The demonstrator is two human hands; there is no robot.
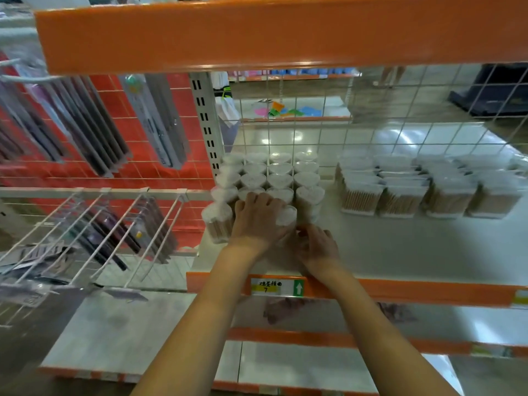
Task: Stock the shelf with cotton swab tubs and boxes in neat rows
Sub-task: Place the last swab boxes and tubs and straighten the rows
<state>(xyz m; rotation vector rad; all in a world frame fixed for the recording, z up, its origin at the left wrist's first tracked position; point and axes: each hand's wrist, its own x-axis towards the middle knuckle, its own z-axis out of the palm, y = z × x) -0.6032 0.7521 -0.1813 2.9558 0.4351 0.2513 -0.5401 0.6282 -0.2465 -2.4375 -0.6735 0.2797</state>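
Note:
Round clear tubs of cotton swabs stand in several rows at the left of the white shelf. One tub stands at the front of a middle row. My left hand lies over its left side and top, fingers curled onto the tubs behind. Against that tub's lower right side sits my right hand, its fingers curled at the base. Rectangular boxes of swabs stand in rows to the right.
An orange beam crosses above the shelf, and a white wire grid backs it. Metal hooks with hanging packets jut out on the left. An orange shelf edge with a price label runs below my wrists.

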